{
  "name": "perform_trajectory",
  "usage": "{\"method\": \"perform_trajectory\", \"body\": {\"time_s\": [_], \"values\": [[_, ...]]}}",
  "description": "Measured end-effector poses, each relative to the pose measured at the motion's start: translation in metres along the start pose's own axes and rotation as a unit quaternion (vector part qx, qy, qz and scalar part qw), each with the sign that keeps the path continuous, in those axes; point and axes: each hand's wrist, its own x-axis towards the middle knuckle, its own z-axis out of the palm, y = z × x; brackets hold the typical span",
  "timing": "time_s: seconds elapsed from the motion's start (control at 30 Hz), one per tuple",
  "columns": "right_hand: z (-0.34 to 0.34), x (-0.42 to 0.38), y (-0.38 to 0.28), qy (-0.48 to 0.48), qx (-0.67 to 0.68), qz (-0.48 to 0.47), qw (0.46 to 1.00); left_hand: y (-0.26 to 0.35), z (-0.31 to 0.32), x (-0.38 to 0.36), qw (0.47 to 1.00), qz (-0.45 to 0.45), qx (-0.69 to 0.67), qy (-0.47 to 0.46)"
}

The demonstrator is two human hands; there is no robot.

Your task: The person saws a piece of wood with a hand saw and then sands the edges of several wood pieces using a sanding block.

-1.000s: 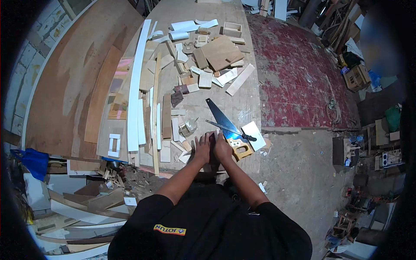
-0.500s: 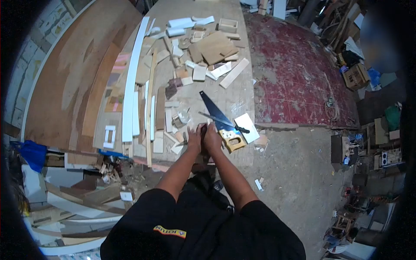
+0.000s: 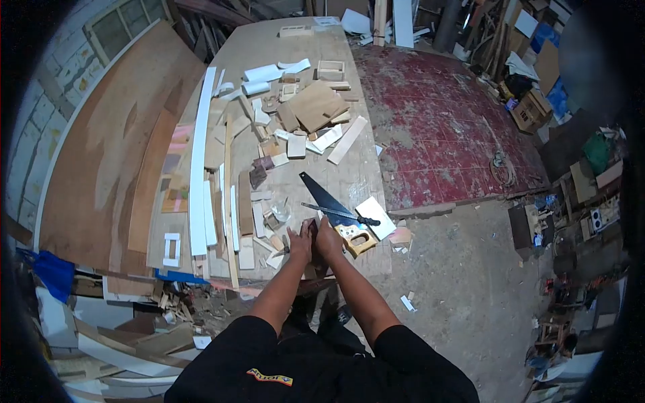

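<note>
At the near edge of the workbench, my left hand (image 3: 299,243) and my right hand (image 3: 328,240) are close together with fingers curled. Both are closed on a dark brown piece (image 3: 316,267) between them, mostly hidden by the hands; it looks like wood. A small pale tip by my right fingers is too small to name. Just right of my right hand lies a handsaw (image 3: 358,239) with a yellow handle and dark blade. A thin serrated blade with a black handle (image 3: 367,221) lies across it, over a white square board (image 3: 376,216).
Wood offcuts (image 3: 316,107) and curled white strips (image 3: 262,72) litter the workbench (image 3: 282,181). Long white boards (image 3: 199,168) lie along its left side, near a large brown plywood sheet (image 3: 87,174). To the right are a raised red tiled floor (image 3: 443,134) and grey concrete floor (image 3: 457,262).
My head view has tilted up, so the bench and its contents appear lower and more of the far end shows. My hands remain together on the dark brown piece.
</note>
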Motion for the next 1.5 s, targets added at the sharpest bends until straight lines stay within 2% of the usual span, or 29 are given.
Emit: {"method": "perform_trajectory", "body": {"time_s": [0.13, 0.17, 0.2, 0.27, 0.3, 0.33, 0.4, 0.47, 0.5, 0.53, 0.6, 0.63, 0.7, 0.73, 0.8, 0.93, 1.03, 1.17, 1.27, 1.3, 1.33, 1.4, 1.43, 1.47, 1.5], "values": [[-0.005, -0.007, -0.011, 0.017, -0.004, 0.004, 1.0, -0.005, 0.005, -0.005, 0.999, -0.001, -0.03, 0.023], [-0.01, -0.011, -0.012, -0.01, 0.008, 0.036, 0.999, -0.005, 0.009, -0.008, 0.999, 0.004, -0.024, 0.023], [-0.005, -0.01, 0.0, -0.002, 0.011, 0.041, 0.999, -0.006, 0.012, -0.007, 0.996, 0.006, -0.071, 0.051], [0.017, -0.012, 0.05, 0.017, 0.151, 0.021, 0.988, -0.007, 0.01, -0.006, 0.99, 0.018, -0.115, 0.079], [0.01, -0.012, 0.062, -0.01, 0.296, 0.077, 0.952, -0.007, 0.011, -0.007, 0.988, 0.02, -0.131, 0.082], [-0.023, -0.029, 0.042, 0.005, 0.41, 0.152, 0.899, -0.009, 0.013, -0.007, 0.985, 0.019, -0.147, 0.085], [-0.035, -0.03, 0.053, 0.019, 0.577, 0.158, 0.801, -0.014, 0.008, -0.016, 0.987, 0.029, -0.137, 0.078], [-0.049, -0.029, 0.062, -0.006, 0.713, 0.274, 0.645, -0.016, -0.004, -0.027, 0.989, 0.044, -0.122, 0.069], [-0.069, -0.037, 0.052, -0.053, 0.713, 0.225, 0.662, -0.018, -0.008, -0.03, 0.988, 0.053, -0.13, 0.059], [-0.075, -0.034, 0.054, -0.07, 0.745, 0.205, 0.63, -0.017, -0.006, -0.027, 0.988, 0.062, -0.127, 0.061], [-0.083, -0.032, 0.044, -0.092, 0.768, 0.141, 0.618, -0.014, -0.003, -0.019, 0.986, 0.048, -0.148, 0.055], [-0.088, -0.032, 0.032, -0.085, 0.768, 0.138, 0.619, -0.013, 0.002, -0.011, 0.986, 0.054, -0.146, 0.06], [-0.09, -0.033, 0.009, -0.001, 0.747, 0.145, 0.649, -0.012, 0.009, 0.0, 0.987, 0.047, -0.142, 0.053], [-0.09, -0.033, 0.002, 0.001, 0.746, 0.143, 0.65, -0.012, 0.009, 0.003, 0.987, 0.05, -0.142, 0.055], [-0.085, -0.035, -0.007, -0.034, 0.762, 0.141, 0.631, -0.011, 0.015, 0.009, 0.984, 0.052, -0.162, 0.054], [-0.069, -0.04, -0.013, -0.027, 0.774, 0.16, 0.612, -0.015, 0.028, 0.013, 0.978, 0.092, -0.172, 0.074], [-0.067, -0.041, -0.01, -0.064, 0.798, 0.118, 0.588, -0.016, 0.021, 0.011, 0.981, 0.082, -0.16, 0.074], [-0.071, -0.046, -0.002, -0.027, 0.794, 0.163, 0.584, -0.018, 0.003, -0.01, 0.985, 0.085, -0.134, 0.068], [-0.076, -0.051, 0.004, -0.048, 0.805, 0.128, 0.578, -0.019, 0.008, -0.004, 0.989, 0.08, -0.097, 0.073], [-0.078, -0.053, 0.003, -0.029, 0.789, 0.129, 0.6, -0.017, 0.012, -0.003, 0.989, 0.079, -0.095, 0.085], [-0.074, -0.056, 0.004, -0.024, 0.789, 0.132, 0.599, -0.019, 0.002, -0.015, 0.989, 0.084, -0.093, 0.083], [-0.073, -0.056, 0.006, 0.003, 0.805, 0.157, 0.572, -0.026, -0.022, -0.034, 0.988, 0.112, -0.086, 0.054], [-0.074, -0.058, 0.009, -0.037, 0.826, 0.1, 0.553, -0.024, -0.017, -0.027, 0.988, 0.113, -0.086, 0.055], [-0.071, -0.058, 0.01, -0.036, 0.826, 0.1, 0.553, -0.02, -0.007, -0.017, 0.99, 0.1, -0.079, 0.067], [-0.073, -0.06, 0.0, 0.019, 0.785, 0.146, 0.602, -0.016, 0.01, -0.003, 0.991, 0.086, -0.071, 0.078]]}}
